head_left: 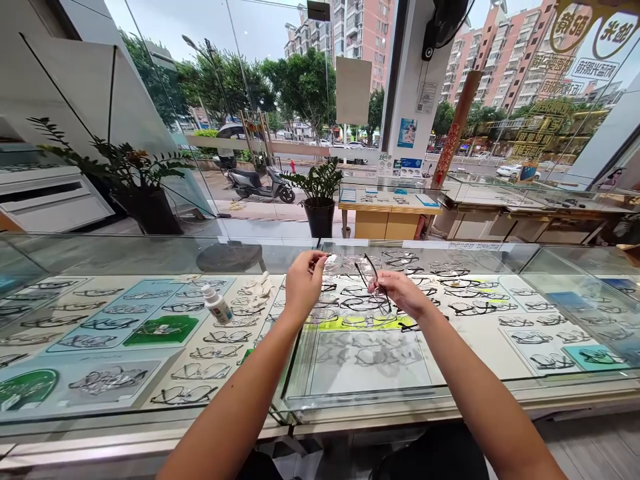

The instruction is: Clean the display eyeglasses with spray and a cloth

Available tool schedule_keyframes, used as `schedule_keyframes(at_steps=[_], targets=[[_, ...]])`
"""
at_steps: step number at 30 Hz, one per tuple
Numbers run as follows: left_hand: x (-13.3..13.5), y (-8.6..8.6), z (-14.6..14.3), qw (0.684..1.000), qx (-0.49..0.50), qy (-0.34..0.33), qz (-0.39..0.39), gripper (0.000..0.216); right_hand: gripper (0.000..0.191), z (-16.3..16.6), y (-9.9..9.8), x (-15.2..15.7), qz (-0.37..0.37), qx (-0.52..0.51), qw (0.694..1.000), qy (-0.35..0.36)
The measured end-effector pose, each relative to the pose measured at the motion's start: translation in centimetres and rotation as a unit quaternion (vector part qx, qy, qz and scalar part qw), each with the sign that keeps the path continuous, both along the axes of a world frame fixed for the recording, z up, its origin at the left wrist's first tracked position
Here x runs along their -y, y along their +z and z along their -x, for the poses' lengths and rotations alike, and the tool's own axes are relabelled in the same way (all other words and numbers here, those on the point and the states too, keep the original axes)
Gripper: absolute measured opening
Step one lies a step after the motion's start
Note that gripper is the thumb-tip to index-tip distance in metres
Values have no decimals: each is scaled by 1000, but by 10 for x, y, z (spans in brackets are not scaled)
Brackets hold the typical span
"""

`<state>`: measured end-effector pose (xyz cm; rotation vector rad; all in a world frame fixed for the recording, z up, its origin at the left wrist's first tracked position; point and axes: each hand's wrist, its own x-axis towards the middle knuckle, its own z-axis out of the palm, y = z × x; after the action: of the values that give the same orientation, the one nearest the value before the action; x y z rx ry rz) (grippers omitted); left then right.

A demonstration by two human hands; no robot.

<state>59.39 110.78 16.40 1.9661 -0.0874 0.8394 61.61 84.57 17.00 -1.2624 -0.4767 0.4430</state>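
Observation:
Over a glass display counter [350, 393] my two hands work close together. My right hand [403, 293] is closed on a pair of thin black-framed glasses [373, 277], whose temple arms stick up and to the left. My left hand [305, 283] pinches a small white cloth or wipe [330, 259] near the lenses. A small white bottle with a label [217, 305] lies tilted on the glass to the left of my left hand, next to a crumpled white cloth [257, 287].
Under the counter glass lie several rows of spectacle frames [465, 287] on coloured trays. Potted plants [320, 193] stand on the floor beyond. Another display counter [390, 207] stands farther back by the windows, with a parked scooter [260, 183] on the street outside.

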Motion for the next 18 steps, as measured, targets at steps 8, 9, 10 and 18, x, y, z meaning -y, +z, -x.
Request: schedule_keyframes(at_steps=[8,9,10,18], targets=[[6,-3,-2,999,-7,-31,27,29,30,3,2,6,-36,4,997,68],[7,-3,-2,1000,8,-11,26,30,29,3,3,8,-40,8,997,72],[9,-3,0,999,28,25,21,30,28,3,3,9,-45,12,996,73],[39,-9,20,951,141,-86,-260,27,24,3,6,9,-146,9,989,36]])
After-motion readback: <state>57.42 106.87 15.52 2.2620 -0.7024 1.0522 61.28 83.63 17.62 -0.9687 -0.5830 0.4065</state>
